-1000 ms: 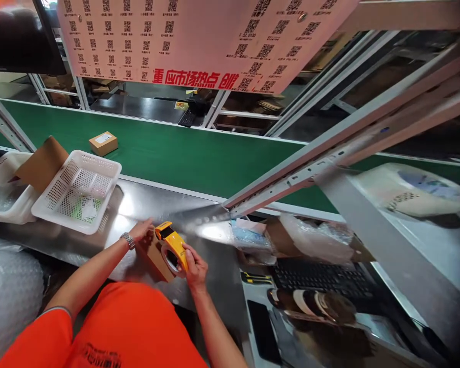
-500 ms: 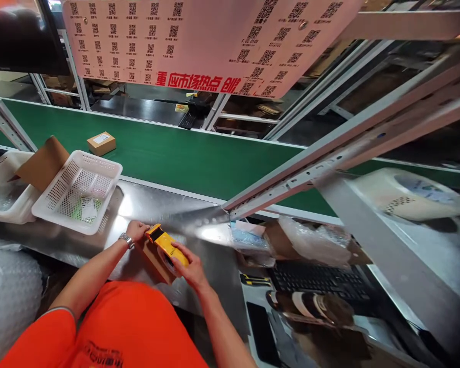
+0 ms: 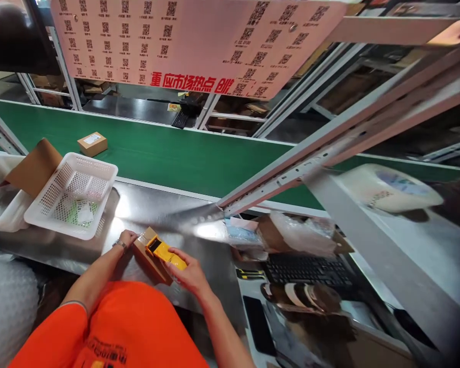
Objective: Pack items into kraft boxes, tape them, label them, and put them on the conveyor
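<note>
A small brown cardboard box (image 3: 147,262) stands on the metal table in front of my body. With its fingers closed, my left hand (image 3: 128,238) is at the box's far left end and grips its edge; some fingertips are hidden. In my right hand (image 3: 189,271) is a yellow tape dispenser (image 3: 167,252), lying over the top of the box. Shiny clear tape (image 3: 144,236) shows on the box top near its far end.
White perforated baskets (image 3: 72,197) stand at the left, one with small packets inside. Beyond runs a green conveyor belt (image 3: 168,161) carrying a labelled carton (image 3: 92,144). At the right are a metal post, a keyboard (image 3: 308,270), a phone (image 3: 259,325) and a tape roll (image 3: 391,188).
The tape dispenser has drawn back from the box's far end, which now shows. My left hand has moved off the dispenser's front to the box's left edge. The view has shifted slightly.
</note>
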Demonstrator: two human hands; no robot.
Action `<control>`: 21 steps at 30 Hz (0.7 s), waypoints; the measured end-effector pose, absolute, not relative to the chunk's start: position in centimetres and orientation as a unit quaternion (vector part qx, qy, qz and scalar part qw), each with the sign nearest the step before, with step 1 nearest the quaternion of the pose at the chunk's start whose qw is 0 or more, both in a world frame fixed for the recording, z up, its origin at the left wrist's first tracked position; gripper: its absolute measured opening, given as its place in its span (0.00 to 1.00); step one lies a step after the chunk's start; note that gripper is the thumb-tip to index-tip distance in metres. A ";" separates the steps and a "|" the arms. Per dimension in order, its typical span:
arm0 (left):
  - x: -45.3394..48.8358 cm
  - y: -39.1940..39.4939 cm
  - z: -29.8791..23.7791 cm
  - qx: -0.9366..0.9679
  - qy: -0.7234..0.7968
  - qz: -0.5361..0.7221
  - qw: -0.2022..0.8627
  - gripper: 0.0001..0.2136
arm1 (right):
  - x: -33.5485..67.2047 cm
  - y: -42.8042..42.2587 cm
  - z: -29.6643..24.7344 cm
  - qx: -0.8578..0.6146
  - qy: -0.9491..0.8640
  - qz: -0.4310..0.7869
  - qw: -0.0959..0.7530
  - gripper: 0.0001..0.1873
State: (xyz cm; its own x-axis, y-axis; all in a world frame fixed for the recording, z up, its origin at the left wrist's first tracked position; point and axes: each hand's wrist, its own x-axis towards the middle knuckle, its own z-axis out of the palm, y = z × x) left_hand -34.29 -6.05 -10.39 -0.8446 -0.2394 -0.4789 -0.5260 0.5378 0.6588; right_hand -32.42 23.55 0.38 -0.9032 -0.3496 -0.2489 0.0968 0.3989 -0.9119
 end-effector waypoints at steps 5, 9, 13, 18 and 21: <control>-34.8 -6.1 -9.8 -0.208 0.875 0.402 0.170 0.18 | -32.3 24.0 0.6 -0.074 0.815 -0.539 0.200 0.32; -35.2 -4.9 -8.8 -0.166 0.885 0.380 0.213 0.33 | -32.6 23.5 0.8 -0.076 0.813 -0.543 0.199 0.32; -34.6 -3.6 -7.8 -0.127 0.900 0.334 0.248 0.34 | -32.7 23.4 2.0 -0.074 0.804 -0.537 0.246 0.35; -34.3 -3.9 -7.1 -0.116 0.910 0.287 0.276 0.36 | -30.6 31.8 3.4 -0.055 0.822 -0.491 0.283 0.36; -34.5 -4.0 -7.2 -0.112 0.912 0.273 0.285 0.37 | -29.0 38.6 3.1 -0.034 0.851 -0.425 0.306 0.32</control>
